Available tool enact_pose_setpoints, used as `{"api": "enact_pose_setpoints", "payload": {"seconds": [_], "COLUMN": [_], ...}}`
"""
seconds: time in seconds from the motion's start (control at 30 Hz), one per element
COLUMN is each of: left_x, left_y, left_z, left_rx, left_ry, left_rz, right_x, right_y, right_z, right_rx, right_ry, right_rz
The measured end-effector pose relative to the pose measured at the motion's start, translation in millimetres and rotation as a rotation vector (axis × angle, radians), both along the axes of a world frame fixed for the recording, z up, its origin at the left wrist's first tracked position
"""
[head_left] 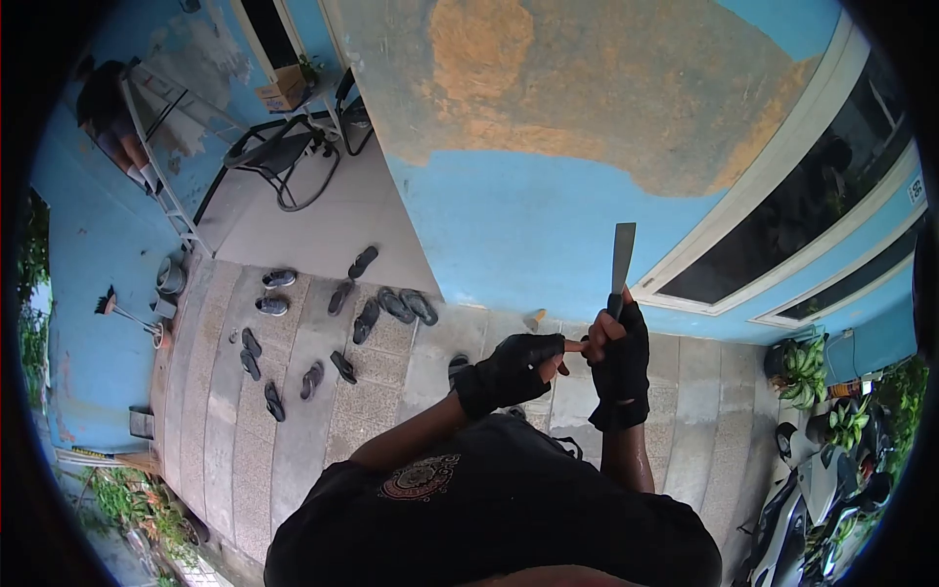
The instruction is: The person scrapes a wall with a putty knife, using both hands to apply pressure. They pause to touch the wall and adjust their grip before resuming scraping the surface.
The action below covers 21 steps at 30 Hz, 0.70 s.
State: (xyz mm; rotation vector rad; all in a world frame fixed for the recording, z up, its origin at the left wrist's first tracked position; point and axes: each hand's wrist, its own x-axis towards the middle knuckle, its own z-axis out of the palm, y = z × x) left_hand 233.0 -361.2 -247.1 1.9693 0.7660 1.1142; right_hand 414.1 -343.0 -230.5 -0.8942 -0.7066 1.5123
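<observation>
My right hand (618,362), in a black fingerless glove, is wrapped round the dark handle of a putty knife (623,259). Its flat metal blade points up in front of the blue wall. My left hand (523,367), gloved the same way, is beside it with most fingers curled. One finger stretches across to the right hand's fingers and appears to touch them. Whether anything small is pinched there is hidden. Ahead stands the blue wall (509,205), with a large bare grey and orange patch (587,93) where paint is gone.
Several sandals and shoes (367,321) lie on the tiled floor (323,450). At the far left, another person (112,112) is on a ladder (161,157). A chair (279,157) and cardboard box (282,90) stand nearby. Windows (792,196), plants (802,372) and a motorbike (812,489) are at right.
</observation>
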Motion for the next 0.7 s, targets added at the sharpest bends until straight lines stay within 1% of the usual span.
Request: {"api": "enact_pose_setpoints", "payload": {"seconds": [0.07,0.2,0.27,0.3,0.33,0.4,0.43,0.57,0.63,0.7], "left_x": [-4,-12,-18,-19,-25,-39,-48,-95,-119,-142], "left_y": [12,46,67,78,88,107,116,151,167,182], "left_z": [1,-6,-3,-4,-2,3,5,22,21,20], "left_rx": [-0.066,-0.082,0.037,0.033,0.041,-0.032,0.009,-0.016,-0.023,-0.032], "left_ry": [0.042,0.001,-0.039,-0.107,-0.072,-0.112,-0.112,-0.129,-0.114,-0.107], "left_rz": [-0.019,-0.067,-0.143,-0.175,-0.202,-0.235,-0.218,-0.162,-0.130,-0.103], "right_x": [-4,-12,-15,-17,-21,-39,-48,-84,-105,-123], "right_y": [11,32,43,49,55,70,78,115,127,138], "right_z": [0,5,9,10,11,21,21,24,28,28], "right_rx": [-0.009,-0.016,-0.016,0.015,0.047,0.038,0.057,0.098,0.155,0.143], "right_ry": [0.004,-0.014,-0.027,-0.026,-0.024,-0.032,-0.022,0.021,0.072,0.064], "right_rz": [-0.024,-0.069,-0.098,-0.098,-0.095,-0.125,-0.131,-0.114,-0.097,-0.085]}}
